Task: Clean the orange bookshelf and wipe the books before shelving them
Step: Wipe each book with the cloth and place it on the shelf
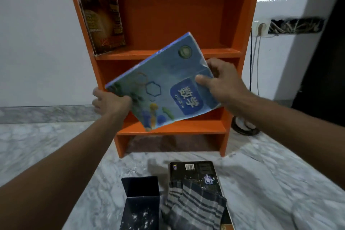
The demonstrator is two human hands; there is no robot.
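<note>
Orange bookshelf (168, 15) behind: left grip (112, 102), right grip (222, 82) clutch blue book (160, 84).

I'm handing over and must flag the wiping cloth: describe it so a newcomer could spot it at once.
Start at the orange bookshelf and look down to the marble floor in front of it. A black book lies flat beside a dark open box. The cloth is crumpled over the book's near end: the only soft thing there, grey with dark stripes.
</note>
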